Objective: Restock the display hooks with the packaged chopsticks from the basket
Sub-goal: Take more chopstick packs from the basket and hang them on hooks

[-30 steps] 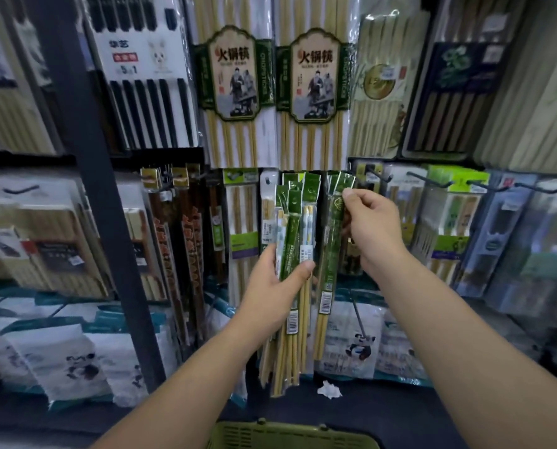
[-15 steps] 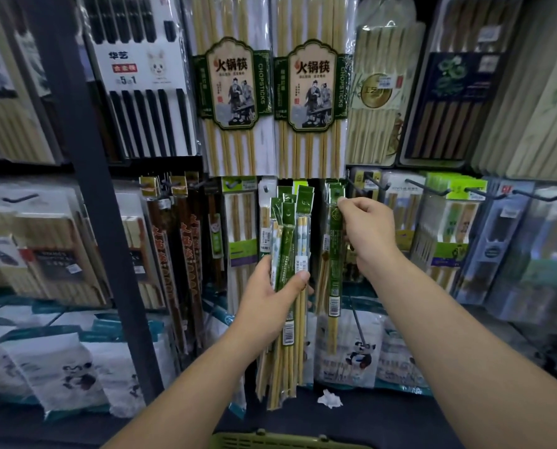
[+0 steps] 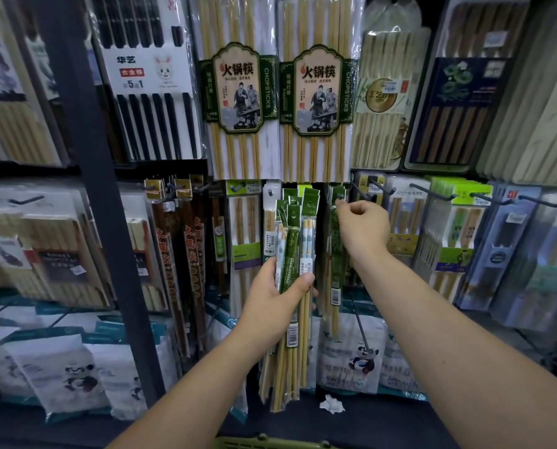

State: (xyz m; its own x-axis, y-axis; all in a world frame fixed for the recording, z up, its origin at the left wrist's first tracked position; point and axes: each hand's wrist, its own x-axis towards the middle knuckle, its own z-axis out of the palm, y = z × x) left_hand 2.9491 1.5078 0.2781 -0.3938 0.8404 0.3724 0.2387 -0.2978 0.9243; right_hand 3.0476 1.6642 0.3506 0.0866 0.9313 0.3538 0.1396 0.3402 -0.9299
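Head view of a shop's chopstick wall, read from left to right. At left of centre a dark rack upright (image 3: 86,189) divides the bays. Beside it in the upper frame hangs a pack of black chopsticks (image 3: 147,76) printed "华艺", "合金筷" and "5送1", then two bamboo packs (image 3: 238,89) labelled "火锅筷" and "CHOPSTICKS". Below these, at centre, the left hand (image 3: 270,299) has its fingers and thumb wrapped round the middle of a bundle of green-sleeved chopstick packs (image 3: 295,241). The bundle stands upright with its punched headers uppermost, probably so that each pack can be drawn off ready to hang. White barcode stickers show on the sleeves, their print too small to read. The rim of the green basket (image 3: 270,443) shows at the bottom edge, directly beneath the bundle, its contents out of sight. Just right of centre the right hand (image 3: 363,228), fingers curled, pinches the header of a single green pack (image 3: 335,241) between thumb and forefinger at the tip of a display hook (image 3: 340,196). The pack hangs straight down, which suggests its hole is being threaded onto the hook. Whether it is fully seated cannot be told. At upper right a pale pack (image 3: 380,95) bears a gold seal reading "工艺".
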